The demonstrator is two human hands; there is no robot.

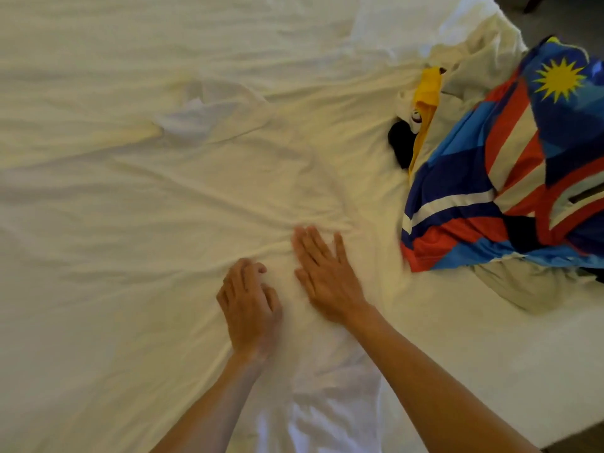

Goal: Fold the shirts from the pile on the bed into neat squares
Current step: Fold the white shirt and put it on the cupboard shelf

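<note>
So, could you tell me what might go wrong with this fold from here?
The white shirt is nearly the bed sheet's colour, so its edges could be misjudged. The left hand may bunch cloth while the right hand presses flat, possibly setting creases. The colourful pile lies close and might get dragged.

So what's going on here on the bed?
A person is working on a white shirt spread on the bed. The right hand lies flat on the fabric, and the left hand rests beside it with curled fingers. A pile of colourful shirts waits unfolded to the right.
</note>
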